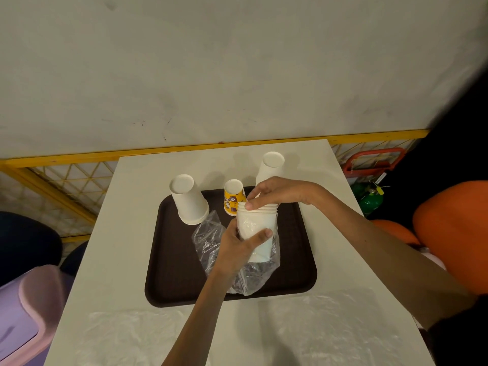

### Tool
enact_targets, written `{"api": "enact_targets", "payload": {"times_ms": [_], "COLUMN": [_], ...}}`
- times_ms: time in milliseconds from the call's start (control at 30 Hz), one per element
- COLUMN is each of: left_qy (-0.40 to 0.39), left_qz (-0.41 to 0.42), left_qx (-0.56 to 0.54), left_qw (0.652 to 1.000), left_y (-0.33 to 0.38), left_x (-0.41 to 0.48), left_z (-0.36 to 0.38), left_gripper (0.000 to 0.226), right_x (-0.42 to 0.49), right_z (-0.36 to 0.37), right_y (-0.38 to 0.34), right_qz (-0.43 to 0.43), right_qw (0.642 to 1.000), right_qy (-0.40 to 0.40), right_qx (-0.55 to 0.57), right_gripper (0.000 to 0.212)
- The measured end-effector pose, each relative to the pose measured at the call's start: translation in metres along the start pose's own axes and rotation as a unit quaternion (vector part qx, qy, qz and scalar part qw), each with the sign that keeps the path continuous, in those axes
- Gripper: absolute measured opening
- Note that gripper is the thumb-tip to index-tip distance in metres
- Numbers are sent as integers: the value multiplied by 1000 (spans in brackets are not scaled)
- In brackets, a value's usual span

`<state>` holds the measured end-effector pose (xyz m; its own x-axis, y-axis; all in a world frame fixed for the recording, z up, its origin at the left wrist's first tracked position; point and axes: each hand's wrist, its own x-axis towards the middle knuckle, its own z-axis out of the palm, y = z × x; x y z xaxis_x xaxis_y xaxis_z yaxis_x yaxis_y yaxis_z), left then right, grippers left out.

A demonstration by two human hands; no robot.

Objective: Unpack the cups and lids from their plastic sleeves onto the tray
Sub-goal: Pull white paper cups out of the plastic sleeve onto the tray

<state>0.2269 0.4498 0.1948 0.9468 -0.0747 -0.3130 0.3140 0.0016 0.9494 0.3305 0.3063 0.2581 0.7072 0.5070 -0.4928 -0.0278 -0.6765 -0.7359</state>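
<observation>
A brown tray point(169, 273) was seen on a white worktop point(126, 260). Above the tray's middle, a stack of white cups point(256, 220) was held upright, mouth up, its lower part still wrapped in a crumpled clear sleeve point(208, 233) that trailed down onto the tray. The stack was gripped low by the left hand point(235, 253), whose fingers were clamped round it. The top rim was pinched by the right hand point(277, 192), thumb and fingers closed on it. Upturned white cups point(188, 200) were set at the tray's far left, and an upturned yellow cup point(233, 198) just beside the stack. More white cups point(272, 165) were placed at the far right, their base hidden by the right hand.
</observation>
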Motion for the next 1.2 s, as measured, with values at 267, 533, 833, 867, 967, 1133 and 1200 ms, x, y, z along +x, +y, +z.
{"api": "enact_targets", "payload": {"times_ms": [267,533,833,867,967,1133,1200], "left_qy": [-7,-27,-54,-61,-78,-44,-34], "left_qz": [-21,-14,-54,-55,-44,-24,-16], "left_qx": [10,-2,23,16,-3,5,2], "left_qw": [1000,1000,997,997,996,999,999], "left_y": [3,2,2,2,2,9,10], "left_x": [-7,-12,-14,-14,-14,-15,-15], "left_z": [4,10,7,7,6,13,15], "left_gripper": [58,68,73,74,71,71,58], "right_x": [-3,-6,-10,-10,-11,-12,-13], "right_z": [-5,-7,-12,-12,-13,-12,-13], "right_y": [0,5,-1,-1,0,-1,-4], "right_qz": [14,38,45,47,51,47,48], "right_qw": [999,997,998,998,997,997,996], "right_qy": [-49,-59,-49,-50,-51,-68,-70], "right_qx": [-13,15,-1,-2,-5,-7,-10], "right_gripper": [36,25,45,45,43,42,42]}}
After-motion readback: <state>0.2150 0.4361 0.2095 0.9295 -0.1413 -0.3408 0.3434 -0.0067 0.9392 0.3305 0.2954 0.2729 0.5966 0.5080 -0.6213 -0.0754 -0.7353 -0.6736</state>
